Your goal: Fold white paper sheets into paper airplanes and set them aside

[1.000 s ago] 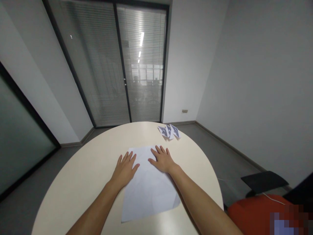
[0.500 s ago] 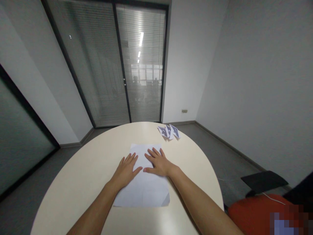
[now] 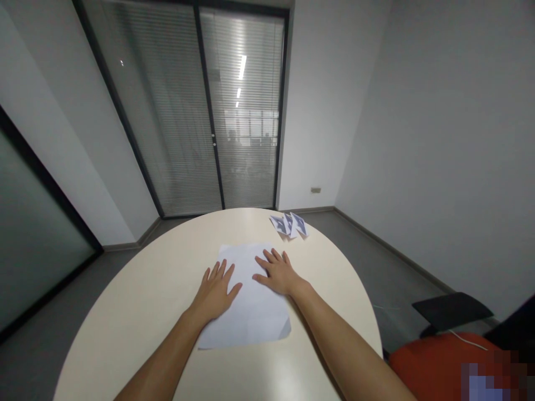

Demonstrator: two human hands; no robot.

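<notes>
A white sheet of paper [image 3: 254, 314] lies flat on the round cream table [image 3: 142, 289], turned slightly, with a greyish patch at its near right corner. On its left side my left hand [image 3: 215, 292] rests palm down, fingers spread. Across from it, my right hand [image 3: 278, 274] lies over the upper right part of the sheet, fingers also spread and thumb pointing inward. Neither hand grips anything. Parts of the paper's left and right edges are hidden under my hands.
Several folded paper pieces with dark printing [image 3: 289, 225] sit near the table's far right edge. An orange chair [image 3: 434, 362] with a black armrest [image 3: 453, 309] stands at the right. Beyond the table are a glass door with blinds [image 3: 251, 167] and grey walls.
My right hand has shifted a little right and away from me. The sheet has turned slightly counterclockwise, its far edge moving left. My left hand has barely moved.
</notes>
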